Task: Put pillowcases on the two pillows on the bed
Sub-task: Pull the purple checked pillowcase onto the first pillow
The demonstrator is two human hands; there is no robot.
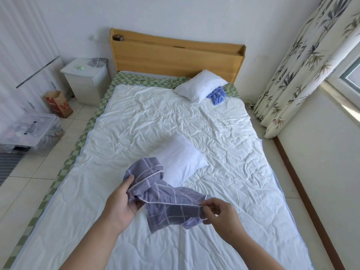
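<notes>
Pillowcase, grey-purple check, hangs bunched between my hands above the bed, its piped edge running left to right. My left hand grips one end, fingers curled; my right hand pinches the piping. Just beyond lies a bare pillow, long axis diagonal. A clear storage box holds clutter I cannot identify.

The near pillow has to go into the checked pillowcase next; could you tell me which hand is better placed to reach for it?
Probably the left hand. It grips the checked pillowcase right beside the near pillow; the right hand pinches the piped edge nearer the person, farther from that pillow.
</notes>
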